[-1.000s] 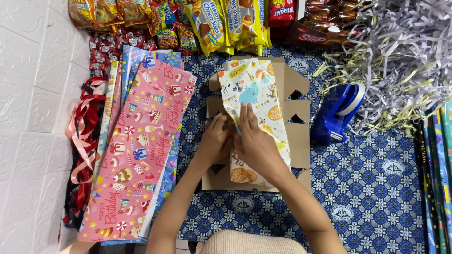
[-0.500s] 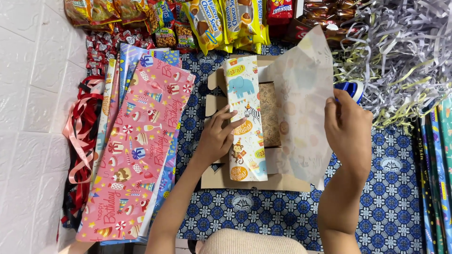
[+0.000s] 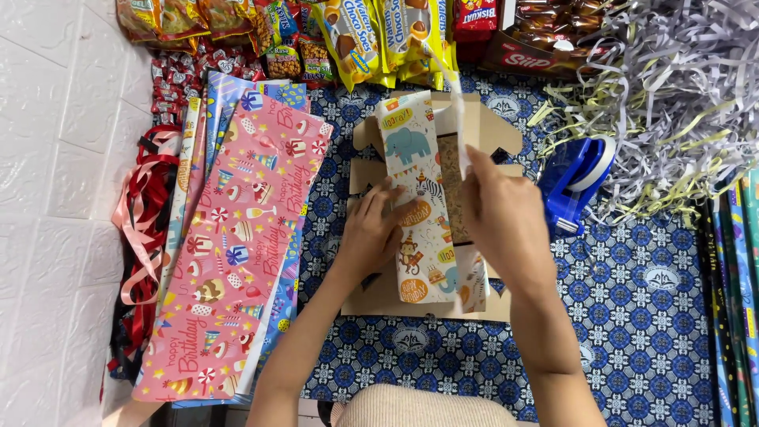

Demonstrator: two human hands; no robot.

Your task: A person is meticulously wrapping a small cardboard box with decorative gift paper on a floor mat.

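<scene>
Wrapping sheet (image 3: 415, 198) under the left hand (image 3: 378, 231): white ground, cartoon animals (blue elephant, zebra, brown monkey), orange roundels, small flags. Box (image 3: 371, 292) beneath: plain brown card. Cloth (image 3: 632, 316): dark blue, repeating white and light-blue floral tile motif. Stacked sheet (image 3: 237, 253): pink, printed with cakes, candy swirls, party hats, yellow stars. Ribbons (image 3: 138, 237): red and pale pink. Tape dispenser (image 3: 581, 178): blue and white. Paper shreds (image 3: 672, 79): silver-grey, some yellow-green strands. Snack packets (image 3: 379, 39): mostly yellow.
</scene>
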